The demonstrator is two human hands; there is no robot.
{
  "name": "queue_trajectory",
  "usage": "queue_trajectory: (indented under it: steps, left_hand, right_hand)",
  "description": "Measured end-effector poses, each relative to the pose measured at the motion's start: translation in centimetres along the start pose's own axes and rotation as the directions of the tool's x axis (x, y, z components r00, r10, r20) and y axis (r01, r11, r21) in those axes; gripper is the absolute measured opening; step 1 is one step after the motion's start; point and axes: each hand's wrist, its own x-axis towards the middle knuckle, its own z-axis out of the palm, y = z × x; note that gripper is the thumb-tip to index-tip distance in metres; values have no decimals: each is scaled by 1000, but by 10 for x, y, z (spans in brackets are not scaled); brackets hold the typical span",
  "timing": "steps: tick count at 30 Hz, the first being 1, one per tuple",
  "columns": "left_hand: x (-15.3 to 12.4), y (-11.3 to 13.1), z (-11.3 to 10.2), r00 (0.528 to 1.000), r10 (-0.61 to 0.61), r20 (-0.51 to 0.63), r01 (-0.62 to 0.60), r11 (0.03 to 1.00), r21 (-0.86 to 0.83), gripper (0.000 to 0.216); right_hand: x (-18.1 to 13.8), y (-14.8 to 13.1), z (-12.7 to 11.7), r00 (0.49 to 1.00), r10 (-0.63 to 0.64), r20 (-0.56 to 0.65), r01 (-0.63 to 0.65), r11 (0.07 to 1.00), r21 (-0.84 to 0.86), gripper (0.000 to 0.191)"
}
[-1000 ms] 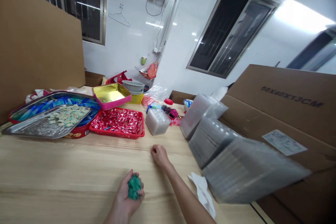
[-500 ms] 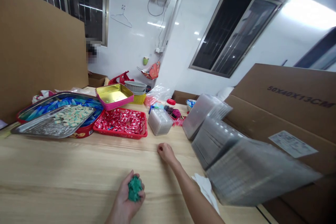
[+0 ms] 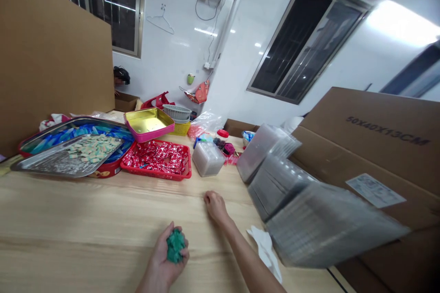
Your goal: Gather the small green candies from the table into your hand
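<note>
Cardboard sheets (image 3: 371, 146) lean along the right side, and a long wooden worktop (image 3: 85, 224) runs from near to far. Stacks of clear plastic boxes (image 3: 295, 201) lie tilted at its right edge. Far left sit a metal tray of pale sweets (image 3: 68, 158) and a red basket of red-wrapped sweets (image 3: 156, 160). Near the front, the left hand (image 3: 165, 263) lies palm up, its fingers cupped loosely around a clump of green wrapped sweets (image 3: 175, 246). The right hand (image 3: 215, 203) rests on the worktop in a loose fist; whether it holds anything I cannot tell. To my eye, keeping that left palm level and the fingers curled would stop the green pieces from spilling.
</note>
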Motion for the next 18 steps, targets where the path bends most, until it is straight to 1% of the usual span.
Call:
queue_trajectory:
  steps: [5,9,11,15,18]
  left_hand:
    - [-4,-2,0,1000,-8,-4,8,1000,-2,26]
    - [-6,-2,-1,1000,0,-15,0,1000,-6,25]
    - [-6,0,-2,1000,6,-16,-6,1000,-7,24]
    - [-3,3,-6,1000,5,-14,-5,1000,-7,24]
    - [0,1,-8,1000,-3,-6,3,1000,-10,25]
  right_hand:
    - [14,-8,5,997,74,22,-75,996,37,16]
    - [19,-19,15,999,45,-9,-44,996,78,13]
    - [20,-18,15,998,55,-23,-52,992,113,15]
    - [23,1,-4,987,159,33,-162,957,239,22]
    - [20,18,-20,978,192,77,-206,932,297,24]
